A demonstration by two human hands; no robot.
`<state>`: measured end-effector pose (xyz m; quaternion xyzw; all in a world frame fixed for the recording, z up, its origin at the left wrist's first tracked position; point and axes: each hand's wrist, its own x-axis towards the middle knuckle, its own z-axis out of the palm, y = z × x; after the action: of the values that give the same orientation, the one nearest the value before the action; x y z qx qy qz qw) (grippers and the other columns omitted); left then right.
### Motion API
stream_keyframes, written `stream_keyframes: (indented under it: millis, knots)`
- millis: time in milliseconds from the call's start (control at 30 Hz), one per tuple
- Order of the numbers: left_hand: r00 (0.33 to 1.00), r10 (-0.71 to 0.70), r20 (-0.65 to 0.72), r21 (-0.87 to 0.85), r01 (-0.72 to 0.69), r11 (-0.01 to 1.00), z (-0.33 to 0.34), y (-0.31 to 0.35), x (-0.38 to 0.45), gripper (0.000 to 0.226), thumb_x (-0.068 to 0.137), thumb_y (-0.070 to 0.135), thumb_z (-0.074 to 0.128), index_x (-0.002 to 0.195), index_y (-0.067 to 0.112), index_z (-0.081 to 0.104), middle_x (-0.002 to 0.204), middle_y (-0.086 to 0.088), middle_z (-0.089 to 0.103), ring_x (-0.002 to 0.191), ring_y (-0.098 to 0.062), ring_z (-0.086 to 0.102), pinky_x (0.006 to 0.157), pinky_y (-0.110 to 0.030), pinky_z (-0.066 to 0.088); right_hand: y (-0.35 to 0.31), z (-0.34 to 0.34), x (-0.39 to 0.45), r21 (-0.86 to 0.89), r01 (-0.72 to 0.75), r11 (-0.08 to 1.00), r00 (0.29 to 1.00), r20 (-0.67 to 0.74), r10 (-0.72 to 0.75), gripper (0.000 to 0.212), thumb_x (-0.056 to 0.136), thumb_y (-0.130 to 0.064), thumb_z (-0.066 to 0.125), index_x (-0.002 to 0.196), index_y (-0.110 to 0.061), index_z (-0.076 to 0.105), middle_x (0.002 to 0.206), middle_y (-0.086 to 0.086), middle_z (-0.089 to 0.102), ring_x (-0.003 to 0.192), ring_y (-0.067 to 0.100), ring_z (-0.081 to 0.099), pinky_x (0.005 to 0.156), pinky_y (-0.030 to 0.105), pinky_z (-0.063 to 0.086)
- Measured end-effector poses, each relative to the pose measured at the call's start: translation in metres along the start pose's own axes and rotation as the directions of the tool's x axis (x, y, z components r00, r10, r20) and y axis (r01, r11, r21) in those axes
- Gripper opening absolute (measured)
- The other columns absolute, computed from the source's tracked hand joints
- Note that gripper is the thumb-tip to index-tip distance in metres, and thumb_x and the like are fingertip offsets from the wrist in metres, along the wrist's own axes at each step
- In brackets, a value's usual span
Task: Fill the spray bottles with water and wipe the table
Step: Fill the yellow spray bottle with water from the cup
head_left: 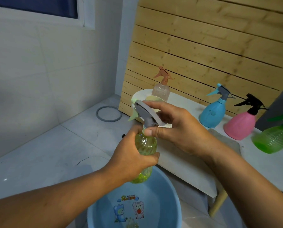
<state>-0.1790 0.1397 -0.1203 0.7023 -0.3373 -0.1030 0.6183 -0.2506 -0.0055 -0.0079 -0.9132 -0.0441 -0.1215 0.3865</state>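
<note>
While the left hand point(134, 158) wraps its curled fingers and thumb around the body of a translucent yellow-green ribbed plastic spray bottle point(145, 145), the right hand point(175, 127) pinches the bottle's collar between thumb and curled fingers, just under its grey trigger head with a pale green nozzle point(142, 111). This bottle is held upright above a round light-blue plastic basin point(163, 203) that stands on the pale tiled floor; cartoon bears are printed on the basin's bottom, and whether it holds water cannot be told. How full the held bottle is cannot be told either.

On the white smooth-topped table point(269, 165) behind the hands stand four more spray bottles: a clear ribbed plastic bottle with a brown trigger head point(161, 89) at the far end, which looks empty; an opaque blue rounded bottle with a grey and blue trigger point(213, 111); an opaque pink fluted bottle with a black trigger point(241, 125); and a translucent green ribbed bottle point(272, 139), blurred, nearest the right edge. A grey rubbery ring point(109, 114) lies flat on the floor near the slatted pale wooden panel point(211, 40) behind the table.
</note>
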Motion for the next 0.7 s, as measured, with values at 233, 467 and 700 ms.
stream_keyframes:
  millis: [233,467,700]
  knots:
    - [0.999,0.009,-0.052,-0.032,-0.011,0.999,0.001,0.007,0.004,0.059,0.069,0.026,0.086,0.115,0.044,0.054,0.107,0.015,0.071,0.097,-0.003,0.071,0.083,-0.032,0.062,0.009,0.038,-0.004,0.437,-0.008,0.900,0.941,-0.302,0.155,0.052,0.069,-0.033,0.088,0.115,-0.023,0.066,0.096,0.014,0.070,0.091,0.033,0.068,0.073,0.030,0.060]
    - [0.996,0.000,-0.093,-0.042,-0.003,0.999,-0.004,0.010,0.006,0.062,0.066,0.033,0.087,0.112,0.053,0.051,0.106,0.023,0.069,0.094,0.004,0.069,0.071,-0.017,0.058,0.004,0.029,-0.008,0.362,-0.012,0.932,0.989,-0.133,0.065,0.015,0.101,-0.025,0.062,0.110,-0.019,0.072,0.101,-0.001,0.071,0.100,0.013,0.069,0.084,0.024,0.054]
    - [0.995,0.027,-0.098,-0.044,-0.031,0.999,-0.003,0.008,0.005,0.064,0.068,0.024,0.089,0.113,0.048,0.051,0.108,0.020,0.070,0.096,0.001,0.071,0.074,-0.014,0.057,0.003,0.048,-0.006,0.470,-0.002,0.883,0.942,-0.296,0.159,0.036,0.075,-0.030,0.086,0.097,-0.013,0.064,0.086,0.001,0.070,0.082,0.014,0.070,0.071,0.026,0.058]
